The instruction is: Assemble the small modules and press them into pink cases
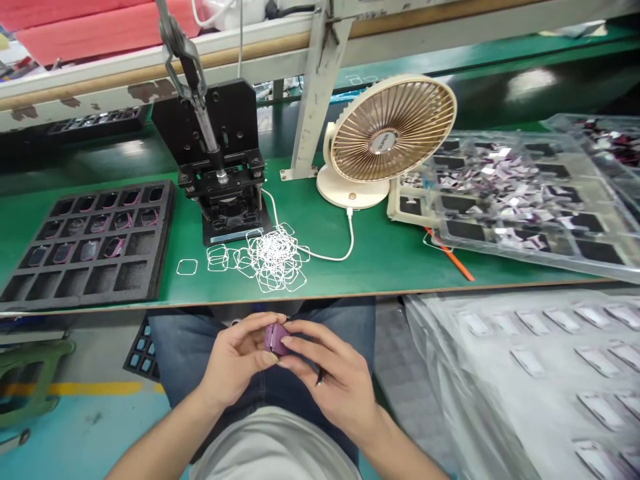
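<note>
Over my lap, below the table's front edge, both hands meet on a small purple part [275, 338]. My left hand [239, 360] curls its fingers round the part's left side. My right hand [334, 377] pinches the part from the right and also has a thin dark tool [319, 381] tucked under its fingers. On the green table above lies a heap of thin white wire frames [273, 259]. Behind the heap stands a black hand press [226, 160] with a metal lever.
A black foam tray [145, 267] with several purple parts in its pockets lies at the left. A beige desk fan [387, 133] with a white cable stands mid-table. Clear plastic trays [525, 193] of small pieces fill the right. An orange stick [457, 262] lies by them. More wrapped trays [550, 373] sit lower right.
</note>
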`<state>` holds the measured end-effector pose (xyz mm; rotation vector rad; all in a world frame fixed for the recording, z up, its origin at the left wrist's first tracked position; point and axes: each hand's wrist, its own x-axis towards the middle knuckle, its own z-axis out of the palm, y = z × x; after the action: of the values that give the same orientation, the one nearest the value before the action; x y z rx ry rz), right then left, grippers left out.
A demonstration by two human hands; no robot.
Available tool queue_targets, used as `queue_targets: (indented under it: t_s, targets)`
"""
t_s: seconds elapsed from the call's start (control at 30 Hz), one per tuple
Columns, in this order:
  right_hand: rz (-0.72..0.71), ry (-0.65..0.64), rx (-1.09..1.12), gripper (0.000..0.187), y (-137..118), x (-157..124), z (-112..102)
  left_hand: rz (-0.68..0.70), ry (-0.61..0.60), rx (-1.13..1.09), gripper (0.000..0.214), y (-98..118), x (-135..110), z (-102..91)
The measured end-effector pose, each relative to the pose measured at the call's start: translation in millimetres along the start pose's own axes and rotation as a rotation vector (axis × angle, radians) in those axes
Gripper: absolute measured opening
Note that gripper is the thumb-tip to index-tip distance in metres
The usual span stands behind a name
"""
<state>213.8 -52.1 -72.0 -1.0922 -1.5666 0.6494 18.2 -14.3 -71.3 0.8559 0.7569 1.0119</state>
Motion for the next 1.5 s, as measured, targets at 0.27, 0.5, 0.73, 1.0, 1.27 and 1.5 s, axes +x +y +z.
queue_targets:
  t_s: [0.27,0.5,0.73,1.0,1.27,1.5]
  targets:
    - [-0.091,-0.024,-0.121,0.037,-3,2,0,0.000,0.016,-0.004,0.047,0,-1,-2.3]
    - [-0.180,-0.022,-0.272,0.050,2,-4,13,0.029,0.051,-0.030,0.044,0,-2,4.7]
    - [-0.031,0.017,-0.252,0.035,1,10,26,0.016,0.320,-0.030,0.031,-2,-1,17.4]
    - [-0.088,-0.265,-0.298,0.015,-9,26,10,0.000,0.281,-0.188,0.029,4,4,7.4]
    - [0.063,-0.245,0.027,0.026,-5,34,18,0.185,0.228,0.201,0.029,17,1,-0.3]
    - [0.464,-0.552,0.402,0.058,-16,85,18,0.791,-0.169,1.060,0.055,76,12,-37.3]
